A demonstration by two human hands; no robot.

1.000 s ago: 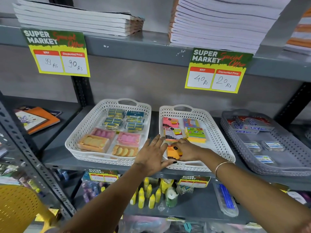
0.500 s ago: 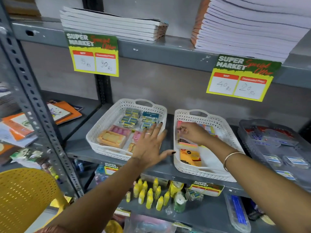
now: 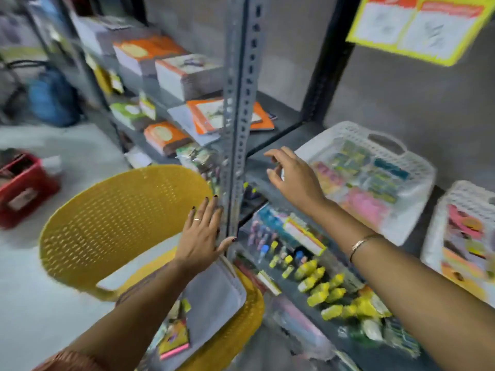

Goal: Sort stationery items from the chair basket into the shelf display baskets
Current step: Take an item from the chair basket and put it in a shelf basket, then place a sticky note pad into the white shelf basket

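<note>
Since half a second ago we have swung our view left and down, and both hands have drawn back out of the shelf baskets; our left hand (image 3: 202, 238) now hangs flat and open, fingers spread, over the yellow chair (image 3: 112, 223), its thumb close by the grey upright (image 3: 237, 124), holding nothing; our right hand (image 3: 293, 176) hovers empty with fingers loosely curled, in front of the shelf (image 3: 270, 156) and just left of the first white basket (image 3: 375, 145); that basket holds blurred packets in green, pink and yellow; a second white basket (image 3: 466, 199) sits beside it at the right edge with orange and pink items, too smeared to name; the chair basket (image 3: 217, 295), pale grey, lies on the chair seat under our left forearm, with a few coloured stationery packets (image 3: 175, 337) left in its near end; below the shelf stand small yellow bottles (image 3: 325, 290); orange books (image 3: 206, 119) lie left of the upright; a red crate (image 3: 25, 183) rests on the floor; a yellow price tag (image 3: 420, 25) hangs at top right.
</note>
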